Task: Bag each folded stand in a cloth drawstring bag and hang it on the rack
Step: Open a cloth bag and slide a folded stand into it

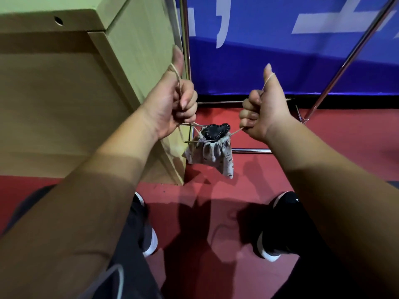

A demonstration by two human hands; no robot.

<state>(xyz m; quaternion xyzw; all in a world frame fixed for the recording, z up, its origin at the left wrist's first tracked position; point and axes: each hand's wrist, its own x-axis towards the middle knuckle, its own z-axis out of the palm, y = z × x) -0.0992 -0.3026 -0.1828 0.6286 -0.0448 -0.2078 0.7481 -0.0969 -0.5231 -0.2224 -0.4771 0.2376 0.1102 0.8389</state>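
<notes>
Left hand (172, 104): fist closed on the left cord (175, 72), thumb pointing up. The cord loops over the thumb and runs down through the curled fingers.
Right hand (265, 111): also a closed fist with the thumb up. It grips the right cord (268, 79), which crosses the thumb and comes out under the little finger.
Hands to each other: level and held apart, with both cords drawn taut outward from the bag.
Drawstring bag (209, 156): pale printed cloth, hanging below and between the two hands and clear of the floor. Its mouth is gathered into tight pleats.
Dark stitched piece (216, 131): a black shape edged in pale stitches sits at the bag's mouth, between the two fists. Whether it is the stand or part of the bag cannot be told.
Rack (356, 50): one chrome tube slants up beyond the right hand and a low bar lies under that hand. A thin wire part sits just below the left hand beside the bag's top, and contact with the bag cannot be told.
Wooden cabinet (64, 104): outside the left hand, with its corner close behind that fist.
Blue banner (280, 61): beyond both hands, behind the rack.
Red floor (216, 212): beneath the bag and arms.
Shoes (278, 225): dark with white soles, nearer the person than the hands, one under each forearm.
</notes>
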